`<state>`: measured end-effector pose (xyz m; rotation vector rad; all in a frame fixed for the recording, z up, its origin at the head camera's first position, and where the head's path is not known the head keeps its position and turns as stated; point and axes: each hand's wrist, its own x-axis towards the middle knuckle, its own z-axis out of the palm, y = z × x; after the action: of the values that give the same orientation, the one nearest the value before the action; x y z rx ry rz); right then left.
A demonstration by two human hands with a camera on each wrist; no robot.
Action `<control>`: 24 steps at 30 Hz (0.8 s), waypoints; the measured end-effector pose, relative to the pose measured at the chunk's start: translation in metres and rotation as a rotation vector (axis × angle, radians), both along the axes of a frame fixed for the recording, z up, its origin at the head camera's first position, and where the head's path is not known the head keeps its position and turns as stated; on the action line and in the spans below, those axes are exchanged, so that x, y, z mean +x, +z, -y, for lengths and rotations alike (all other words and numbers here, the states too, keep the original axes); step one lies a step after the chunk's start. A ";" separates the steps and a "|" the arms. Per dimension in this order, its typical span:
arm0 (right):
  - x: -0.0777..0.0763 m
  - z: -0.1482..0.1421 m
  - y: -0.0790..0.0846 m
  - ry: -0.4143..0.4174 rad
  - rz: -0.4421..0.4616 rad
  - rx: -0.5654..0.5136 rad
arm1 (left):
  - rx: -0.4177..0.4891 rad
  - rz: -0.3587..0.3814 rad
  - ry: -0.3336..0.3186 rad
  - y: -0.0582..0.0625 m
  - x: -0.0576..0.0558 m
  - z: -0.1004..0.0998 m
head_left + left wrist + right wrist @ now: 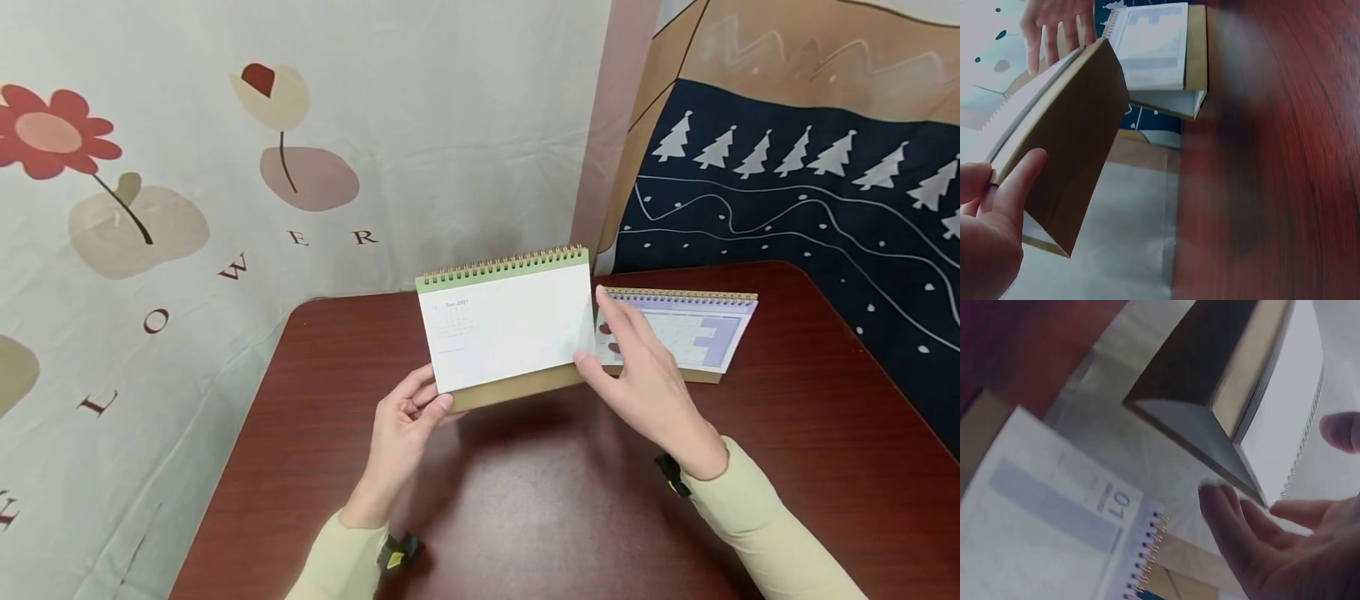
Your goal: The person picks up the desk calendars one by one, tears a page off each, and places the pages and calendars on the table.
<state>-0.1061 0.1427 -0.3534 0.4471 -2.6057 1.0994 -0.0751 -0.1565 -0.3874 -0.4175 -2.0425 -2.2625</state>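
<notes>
A desk calendar (513, 329) with a green top band and gold spiral binding is held up, tilted, over the table. Its front page is mostly blank, with a small printed month block at the upper left. My left hand (401, 429) pinches its lower left corner, thumb in front and fingers behind. In the left wrist view the brown base (1079, 131) of this calendar shows from below, folded into a wedge. My right hand (645, 387) hovers by the calendar's right edge, fingers extended and thumb spread near the lower right corner.
A second desk calendar (693, 329), lilac with a spiral top, stands on the table behind my right hand. The dark red wooden table (525, 517) meets a pale flower-print cloth (465, 125) at the back and a navy tree-print cloth (795, 200) at right.
</notes>
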 end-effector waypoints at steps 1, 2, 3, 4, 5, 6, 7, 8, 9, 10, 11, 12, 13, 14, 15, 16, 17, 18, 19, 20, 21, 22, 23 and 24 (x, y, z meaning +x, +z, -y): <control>0.000 0.001 -0.001 -0.016 -0.071 0.021 | 0.001 0.003 0.002 0.000 0.000 -0.001; -0.001 0.002 -0.002 -0.029 -0.147 0.042 | 0.003 0.006 0.002 -0.001 0.000 -0.002; -0.002 0.004 -0.004 -0.034 -0.221 0.061 | 0.004 0.011 0.004 -0.001 0.000 -0.004; -0.003 0.006 -0.005 -0.031 -0.290 0.079 | 0.006 0.020 0.007 -0.001 0.000 -0.005; -0.004 0.007 -0.005 -0.022 -0.351 0.103 | 0.008 0.027 0.011 -0.002 -0.001 -0.006; -0.005 0.010 -0.006 -0.004 -0.404 0.128 | 0.010 0.039 0.013 -0.003 -0.001 -0.007; -0.005 0.012 -0.006 0.017 -0.445 0.156 | 0.012 0.048 0.015 -0.003 -0.001 -0.009; -0.005 0.015 -0.007 0.039 -0.479 0.182 | 0.013 0.058 0.016 -0.003 -0.001 -0.010; -0.006 0.018 -0.008 0.063 -0.500 0.210 | 0.013 0.068 0.019 -0.004 -0.001 -0.011; -0.006 0.021 -0.008 0.086 -0.515 0.240 | 0.009 0.074 0.022 -0.004 -0.001 -0.012; -0.006 0.024 -0.008 0.106 -0.521 0.271 | 0.005 0.078 0.022 -0.004 -0.001 -0.013; -0.005 0.027 -0.008 0.123 -0.524 0.298 | -0.002 0.083 0.022 -0.004 -0.002 -0.014; -0.005 0.030 -0.008 0.138 -0.525 0.324 | -0.008 0.084 0.021 -0.004 -0.002 -0.015; -0.006 0.033 -0.009 0.150 -0.531 0.345 | -0.014 0.087 0.021 -0.004 -0.002 -0.016; -0.006 0.035 -0.009 0.162 -0.537 0.368 | -0.018 0.089 0.019 -0.004 -0.001 -0.016; -0.006 0.038 -0.009 0.170 -0.546 0.387 | -0.022 0.089 0.017 -0.004 -0.001 -0.017; -0.007 0.040 -0.009 0.175 -0.556 0.401 | -0.024 0.091 0.017 -0.004 -0.001 -0.017; -0.008 0.042 -0.009 0.179 -0.570 0.411 | -0.024 0.095 0.017 -0.004 -0.001 -0.017; -0.009 0.044 -0.009 0.181 -0.582 0.422 | -0.023 0.099 0.016 -0.003 -0.001 -0.018; -0.010 0.046 -0.010 0.181 -0.596 0.429 | -0.023 0.103 0.018 -0.003 0.000 -0.018; -0.010 0.047 -0.010 0.181 -0.607 0.436 | -0.023 0.105 0.018 -0.003 0.000 -0.018; -0.011 0.048 -0.010 0.180 -0.614 0.444 | -0.021 0.109 0.018 -0.003 0.000 -0.018; -0.012 0.049 -0.010 0.179 -0.620 0.448 | -0.020 0.111 0.016 -0.003 0.000 -0.018; -0.013 0.049 -0.011 0.179 -0.624 0.452 | -0.017 0.111 0.012 -0.003 0.000 -0.018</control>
<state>-0.1188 0.0938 -0.3640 0.9583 -2.2435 0.3065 -0.0748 -0.1386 -0.3899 -0.2859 -2.1112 -2.3124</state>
